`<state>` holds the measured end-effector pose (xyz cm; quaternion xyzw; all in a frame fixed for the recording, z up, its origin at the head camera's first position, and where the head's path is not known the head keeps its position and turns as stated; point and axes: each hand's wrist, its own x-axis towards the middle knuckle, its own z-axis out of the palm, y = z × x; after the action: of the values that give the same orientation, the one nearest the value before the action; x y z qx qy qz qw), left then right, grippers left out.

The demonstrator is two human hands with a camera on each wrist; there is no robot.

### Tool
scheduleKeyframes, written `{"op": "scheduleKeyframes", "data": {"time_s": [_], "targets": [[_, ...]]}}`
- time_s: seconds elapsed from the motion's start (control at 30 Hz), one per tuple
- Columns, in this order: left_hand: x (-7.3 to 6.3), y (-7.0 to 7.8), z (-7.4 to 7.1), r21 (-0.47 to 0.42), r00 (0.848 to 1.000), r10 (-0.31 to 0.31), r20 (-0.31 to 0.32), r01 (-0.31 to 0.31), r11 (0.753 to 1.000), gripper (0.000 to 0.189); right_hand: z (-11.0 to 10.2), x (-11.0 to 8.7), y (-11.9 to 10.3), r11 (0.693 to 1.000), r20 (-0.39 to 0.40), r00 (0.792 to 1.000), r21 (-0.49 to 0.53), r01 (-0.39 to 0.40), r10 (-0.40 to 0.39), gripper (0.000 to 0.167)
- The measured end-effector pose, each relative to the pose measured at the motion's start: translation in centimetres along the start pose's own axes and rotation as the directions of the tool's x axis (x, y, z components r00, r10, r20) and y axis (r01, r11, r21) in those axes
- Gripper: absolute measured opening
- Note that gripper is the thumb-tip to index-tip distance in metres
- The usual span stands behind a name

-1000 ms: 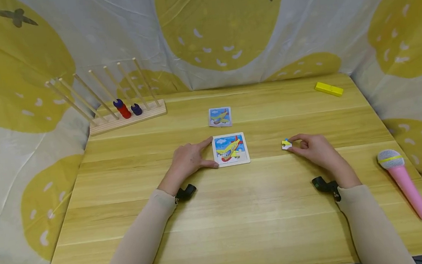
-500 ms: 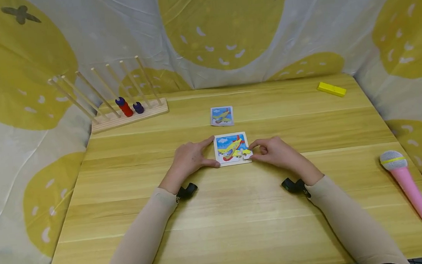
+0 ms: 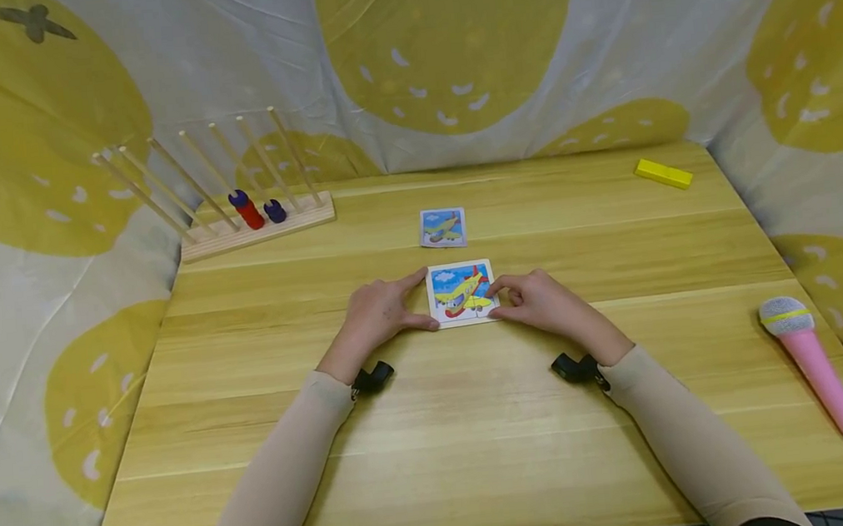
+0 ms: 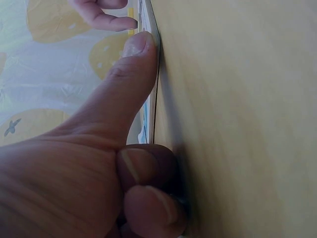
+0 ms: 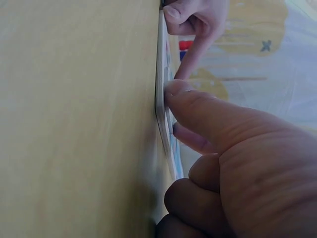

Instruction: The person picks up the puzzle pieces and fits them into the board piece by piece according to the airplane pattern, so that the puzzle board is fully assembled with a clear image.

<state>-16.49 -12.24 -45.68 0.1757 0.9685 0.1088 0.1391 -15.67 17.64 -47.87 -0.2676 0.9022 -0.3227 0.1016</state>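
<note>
A small square jigsaw board with a yellow airplane picture lies flat on the table before me. My left hand holds its left side, index fingertip at the upper corner and thumb at the lower one. In the left wrist view that thumb lies along the board's edge, other fingers folded under. At the board's lower right, my right hand pinches a jigsaw piece between thumb and index finger. The right wrist view shows the piece slightly raised above the board's rim, so whether it sits fully flat I cannot tell.
A matching airplane picture card lies behind the board. Back left stands a wooden peg rack with red and dark blue rings. A yellow block is back right, a pink toy microphone at the right. Patterned cloth hangs behind.
My right hand has carried the jigsaw piece leftward from the open table to the board's lower right corner and lowered it there. The left hand has stayed at the board's left side.
</note>
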Motion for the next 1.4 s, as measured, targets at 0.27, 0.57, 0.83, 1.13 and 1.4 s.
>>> {"op": "scheduleKeyframes", "data": {"time_s": [0.27,0.57,0.83,1.13,1.4], "targets": [[0.0,0.0,-0.1,-0.008,1.0,0.0,-0.003,0.0,1.0,0.103,0.1,0.3,-0.4,1.0,-0.004,1.0,0.005,-0.017,0.017,0.027],[0.0,0.0,0.2,-0.017,1.0,-0.003,0.0,0.003,1.0,0.103,0.4,0.2,-0.7,0.999,-0.005,0.999,0.001,-0.046,0.046,0.026],[0.1,-0.1,0.2,-0.012,1.0,0.0,-0.003,0.0,1.0,0.103,0.5,0.2,-0.8,0.998,-0.007,0.998,-0.009,-0.057,0.057,0.031],[0.0,0.1,0.1,0.002,1.0,-0.002,0.002,0.002,1.0,0.103,0.4,0.2,-1.0,0.996,0.007,0.997,-0.042,-0.076,0.077,0.033],[0.0,0.1,0.1,-0.001,1.0,-0.004,0.003,0.004,1.0,0.103,0.2,0.0,-1.7,0.984,0.008,1.0,-0.175,-0.013,0.015,0.031]]}}
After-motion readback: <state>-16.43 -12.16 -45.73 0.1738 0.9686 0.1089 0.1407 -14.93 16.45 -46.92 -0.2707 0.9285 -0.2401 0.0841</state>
